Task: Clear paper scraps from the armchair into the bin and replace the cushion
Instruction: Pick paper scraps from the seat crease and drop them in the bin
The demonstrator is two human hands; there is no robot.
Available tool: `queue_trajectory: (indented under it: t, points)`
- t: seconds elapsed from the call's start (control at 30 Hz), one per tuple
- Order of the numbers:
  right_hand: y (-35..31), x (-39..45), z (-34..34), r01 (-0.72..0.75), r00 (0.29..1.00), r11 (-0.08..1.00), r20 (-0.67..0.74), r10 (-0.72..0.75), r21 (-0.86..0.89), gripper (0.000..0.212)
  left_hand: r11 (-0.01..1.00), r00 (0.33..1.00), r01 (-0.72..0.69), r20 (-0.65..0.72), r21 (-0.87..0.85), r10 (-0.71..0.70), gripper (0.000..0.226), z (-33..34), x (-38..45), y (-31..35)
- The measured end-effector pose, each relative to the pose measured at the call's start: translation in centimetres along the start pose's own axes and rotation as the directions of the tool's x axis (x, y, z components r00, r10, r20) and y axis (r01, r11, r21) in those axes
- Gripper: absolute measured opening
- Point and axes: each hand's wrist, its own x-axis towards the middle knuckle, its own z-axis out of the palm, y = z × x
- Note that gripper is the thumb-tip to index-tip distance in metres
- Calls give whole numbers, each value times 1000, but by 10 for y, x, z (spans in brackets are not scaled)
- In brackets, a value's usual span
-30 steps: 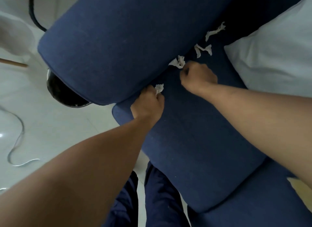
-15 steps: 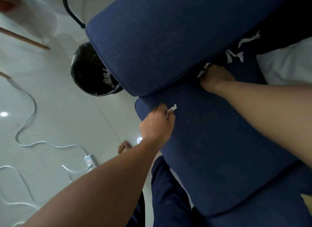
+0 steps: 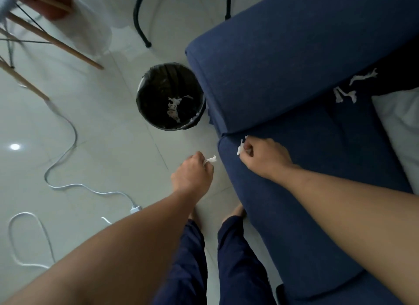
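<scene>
My left hand hangs over the floor beside the blue armchair, pinching a white paper scrap. My right hand is over the front corner of the seat cushion, closed on another white scrap. The round bin, lined with a black bag, stands on the floor against the armrest and holds a few scraps. Two more scraps, one and another, lie in the gap between armrest and seat. A white cushion shows at the right edge.
White cables snake across the shiny tiled floor at the left. Wooden chair legs and a black metal frame stand beyond the bin. My legs in dark trousers and bare feet are beside the armchair front.
Both hands drew back from the armrest gap toward the seat's front corner, each with a scrap. My view swung left, so the whole bin is in sight.
</scene>
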Motion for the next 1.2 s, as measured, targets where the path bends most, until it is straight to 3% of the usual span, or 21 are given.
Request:
queue_trajectory:
  t: [0.27, 0.43, 0.63, 0.77, 0.87, 1.03, 1.2]
  points:
    - [-75, 14, 30, 73, 997, 996, -30, -71, 44, 13, 998, 998, 61, -23, 6, -60, 25, -41, 27, -66]
    - [-98, 22, 42, 67, 997, 997, -39, -66, 26, 14, 999, 996, 54, -75, -4, -54, 27, -72, 64, -81]
    - [-113, 29, 50, 60, 998, 998, -40, -58, 37, 10, 982, 984, 67, -151, -177, -94, 25, -109, 116, -79]
    - [-129, 40, 54, 54, 995, 997, -81, -50, 48, 11, 975, 992, 47, -106, -218, -71, 37, -119, 135, -87]
    - [-147, 54, 55, 15, 996, 995, -88, -6, 101, 29, 987, 996, 36, -81, -154, -49, 43, -114, 131, -101]
    - [-179, 84, 51, 27, 991, 984, -131, -4, 175, 9, 992, 998, 55, -31, -116, -59, 49, -93, 119, -131]
    - [-216, 115, 40, 58, 974, 976, -227, -9, 211, 8, 993, 996, 87, 10, -77, -86, 57, -86, 111, -161]
